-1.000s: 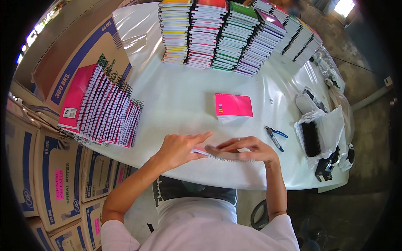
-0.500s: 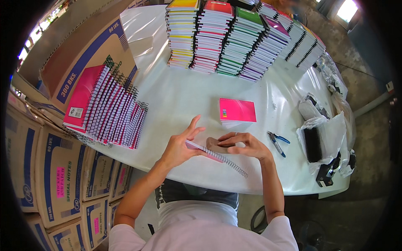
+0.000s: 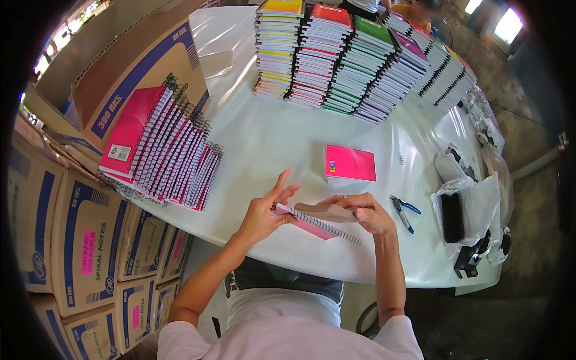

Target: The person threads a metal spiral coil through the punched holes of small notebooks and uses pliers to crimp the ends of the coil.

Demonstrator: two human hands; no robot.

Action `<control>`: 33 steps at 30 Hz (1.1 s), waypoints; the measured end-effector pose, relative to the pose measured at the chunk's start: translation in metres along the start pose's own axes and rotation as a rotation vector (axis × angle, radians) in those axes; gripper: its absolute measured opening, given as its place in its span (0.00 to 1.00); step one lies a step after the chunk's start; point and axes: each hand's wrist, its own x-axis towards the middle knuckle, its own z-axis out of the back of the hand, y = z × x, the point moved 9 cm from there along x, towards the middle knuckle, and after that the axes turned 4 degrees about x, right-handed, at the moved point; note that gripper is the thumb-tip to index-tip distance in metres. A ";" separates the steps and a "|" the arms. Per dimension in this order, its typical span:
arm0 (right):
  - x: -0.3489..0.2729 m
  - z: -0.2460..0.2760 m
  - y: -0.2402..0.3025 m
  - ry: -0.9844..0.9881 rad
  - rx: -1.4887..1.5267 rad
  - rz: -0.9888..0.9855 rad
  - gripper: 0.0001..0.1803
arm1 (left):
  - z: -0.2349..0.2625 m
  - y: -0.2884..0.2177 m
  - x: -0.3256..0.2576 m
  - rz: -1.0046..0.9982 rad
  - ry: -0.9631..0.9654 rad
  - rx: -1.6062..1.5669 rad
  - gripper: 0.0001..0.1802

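Observation:
In my left hand (image 3: 267, 213) a small pink notebook (image 3: 315, 227) is gripped by its left end, index finger raised. A silver wire spiral (image 3: 327, 226) runs along the notebook's upper edge, its loose end sticking out past the right corner. My right hand (image 3: 369, 215) has its fingers closed on a flat brown piece (image 3: 324, 212), whose material I cannot make out, lying along the coil. Beyond my hands lies a stack of unbound-looking pink notebooks (image 3: 350, 164). Blue-handled cutting pliers (image 3: 404, 213) rest right of my right hand.
Spiral-bound pink notebooks (image 3: 162, 153) are piled at the left before an open carton (image 3: 144, 78). Tall notebook stacks (image 3: 336, 66) line the far side. Plastic-wrapped black coils (image 3: 451, 216) lie at the right edge. Cartons (image 3: 90, 240) stand beside the table (image 3: 258, 141). Another person (image 3: 414, 13) is at the far side.
The coil has advanced along the notebook's edge, with less of it sticking out. My right hand and the brown piece have shifted along the coil toward its loose end. The view has moved slightly.

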 end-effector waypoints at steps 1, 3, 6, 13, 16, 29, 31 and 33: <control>-0.001 -0.002 0.004 0.029 0.103 0.061 0.23 | 0.000 -0.002 0.000 -0.021 -0.007 -0.006 0.64; 0.009 -0.005 0.002 -0.038 -0.136 -0.089 0.25 | 0.001 -0.002 0.000 0.037 0.000 -0.029 0.65; 0.012 -0.006 0.000 -0.051 -0.119 -0.109 0.25 | 0.001 0.002 -0.002 0.084 0.002 -0.083 0.66; -0.001 0.010 0.005 -0.215 -0.436 -0.103 0.20 | -0.001 0.012 -0.003 0.044 0.080 -0.263 0.57; -0.033 0.028 0.007 -0.396 -0.689 -0.122 0.22 | -0.007 0.011 -0.004 0.044 0.256 -0.242 0.37; -0.177 0.119 -0.024 -1.007 -1.496 -0.268 0.25 | 0.007 -0.047 -0.018 -0.319 -0.143 0.697 0.33; -0.159 0.090 -0.011 -1.030 -1.282 -0.179 0.24 | -0.002 -0.048 -0.022 -0.334 -0.190 0.886 0.34; -0.118 0.025 0.001 -0.879 -0.994 0.014 0.24 | -0.007 -0.046 -0.024 -0.297 -0.220 0.865 0.34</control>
